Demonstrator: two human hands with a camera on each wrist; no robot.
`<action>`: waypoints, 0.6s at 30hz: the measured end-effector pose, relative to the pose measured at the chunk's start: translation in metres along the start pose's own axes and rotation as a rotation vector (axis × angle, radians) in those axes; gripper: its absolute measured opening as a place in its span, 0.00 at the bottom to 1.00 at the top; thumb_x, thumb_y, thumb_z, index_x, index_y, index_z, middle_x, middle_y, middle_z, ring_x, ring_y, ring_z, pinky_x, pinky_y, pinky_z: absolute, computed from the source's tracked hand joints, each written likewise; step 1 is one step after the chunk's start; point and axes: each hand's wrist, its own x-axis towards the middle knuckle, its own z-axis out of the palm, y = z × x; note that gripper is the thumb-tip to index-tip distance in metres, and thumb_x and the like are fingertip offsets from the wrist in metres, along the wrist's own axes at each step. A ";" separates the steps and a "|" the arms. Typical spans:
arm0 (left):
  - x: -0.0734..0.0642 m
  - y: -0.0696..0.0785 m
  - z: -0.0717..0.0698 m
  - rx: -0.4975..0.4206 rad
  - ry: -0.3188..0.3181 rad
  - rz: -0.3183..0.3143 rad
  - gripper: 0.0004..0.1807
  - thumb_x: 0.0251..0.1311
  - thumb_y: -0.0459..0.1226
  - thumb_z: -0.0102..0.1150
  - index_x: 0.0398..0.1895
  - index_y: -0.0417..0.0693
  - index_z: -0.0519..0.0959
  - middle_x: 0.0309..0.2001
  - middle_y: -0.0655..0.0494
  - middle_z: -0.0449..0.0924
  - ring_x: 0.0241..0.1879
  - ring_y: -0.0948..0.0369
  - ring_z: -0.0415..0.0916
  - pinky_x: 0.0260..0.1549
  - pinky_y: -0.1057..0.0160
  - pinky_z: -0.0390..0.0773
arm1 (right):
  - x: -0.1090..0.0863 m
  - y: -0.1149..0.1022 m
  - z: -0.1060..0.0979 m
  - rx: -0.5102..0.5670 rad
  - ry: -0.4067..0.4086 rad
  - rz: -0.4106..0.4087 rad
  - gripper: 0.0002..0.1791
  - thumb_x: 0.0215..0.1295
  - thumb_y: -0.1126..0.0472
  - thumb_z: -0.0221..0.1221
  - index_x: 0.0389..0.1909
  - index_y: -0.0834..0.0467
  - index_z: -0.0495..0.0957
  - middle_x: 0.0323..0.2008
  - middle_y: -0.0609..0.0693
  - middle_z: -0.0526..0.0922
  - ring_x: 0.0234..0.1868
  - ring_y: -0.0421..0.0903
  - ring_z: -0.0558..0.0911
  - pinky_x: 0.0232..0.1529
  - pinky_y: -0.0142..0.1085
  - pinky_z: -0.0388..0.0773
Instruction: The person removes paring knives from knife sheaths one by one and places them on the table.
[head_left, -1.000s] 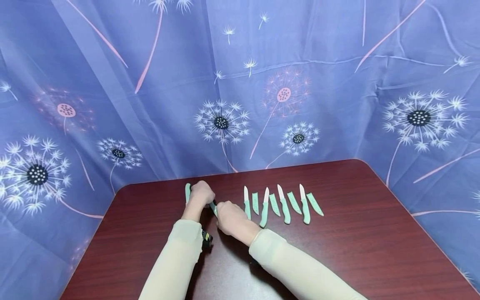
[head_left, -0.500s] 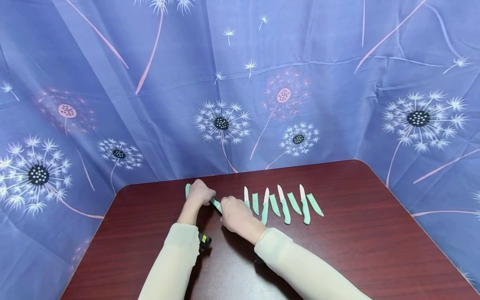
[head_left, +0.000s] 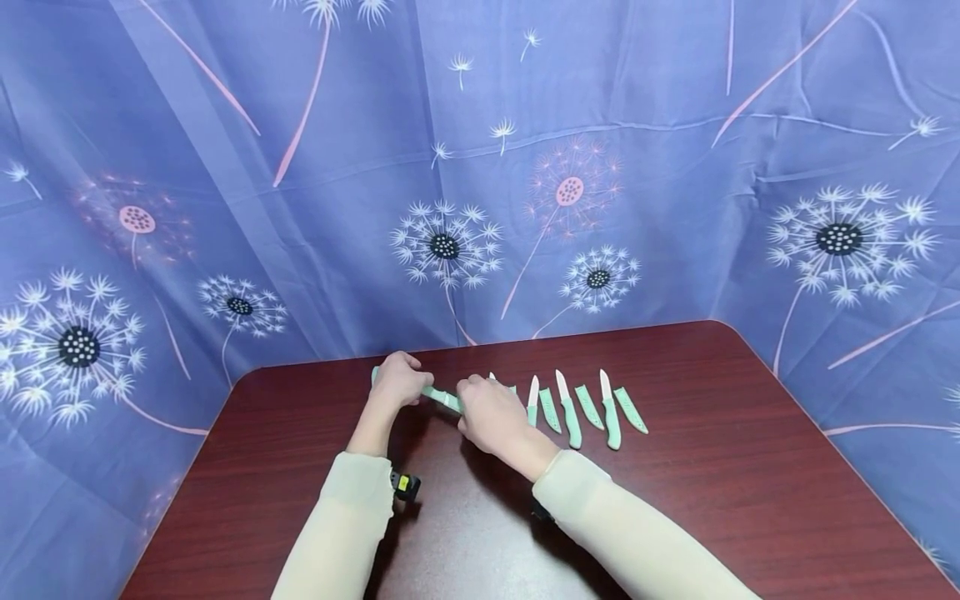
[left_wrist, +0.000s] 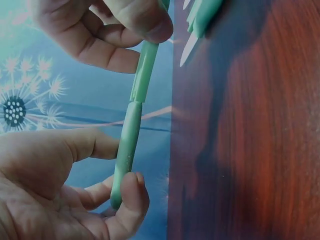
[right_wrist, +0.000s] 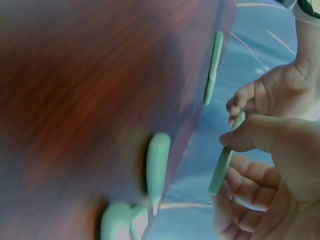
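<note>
My left hand (head_left: 401, 381) grips the mint-green handle of a paring knife (left_wrist: 129, 132), thumb and fingers on either side. The matching green blade sheath (left_wrist: 144, 75) covers the blade, its mouth right at the handle's front end. My right hand (head_left: 492, 415) pinches that sheath farther along, thumb against fingers, as the right wrist view also shows. Held between both hands, the knife slants over the table near its far edge. Another green knife in its sheath (right_wrist: 214, 67) lies beyond my left hand, mostly hidden by it in the head view.
Right of my hands, bare-bladed paring knives (head_left: 568, 412) alternate with loose green sheaths (head_left: 588, 406) in a row; my right arm hides part of its left end. The reddish-brown table (head_left: 720, 500) meets a blue dandelion-print curtain (head_left: 652, 183) behind.
My right hand has shifted right and slightly away from me, and my left hand a little up and left. More of the knife and sheath shows between them, lying more level.
</note>
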 end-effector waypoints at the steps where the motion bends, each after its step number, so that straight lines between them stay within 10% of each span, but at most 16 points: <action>1: -0.001 0.000 0.000 0.018 0.009 0.014 0.20 0.61 0.33 0.66 0.56 0.34 0.79 0.50 0.39 0.83 0.32 0.52 0.86 0.32 0.60 0.86 | 0.000 0.002 0.000 -0.008 0.014 -0.007 0.13 0.54 0.60 0.74 0.31 0.55 0.76 0.32 0.49 0.79 0.37 0.53 0.85 0.33 0.46 0.84; 18: -0.021 0.014 0.001 0.093 0.009 0.212 0.13 0.63 0.32 0.66 0.51 0.40 0.86 0.40 0.49 0.84 0.41 0.53 0.80 0.43 0.52 0.81 | -0.009 0.038 -0.014 -0.044 0.113 -0.129 0.10 0.57 0.64 0.70 0.40 0.53 0.84 0.38 0.45 0.81 0.39 0.49 0.79 0.38 0.42 0.76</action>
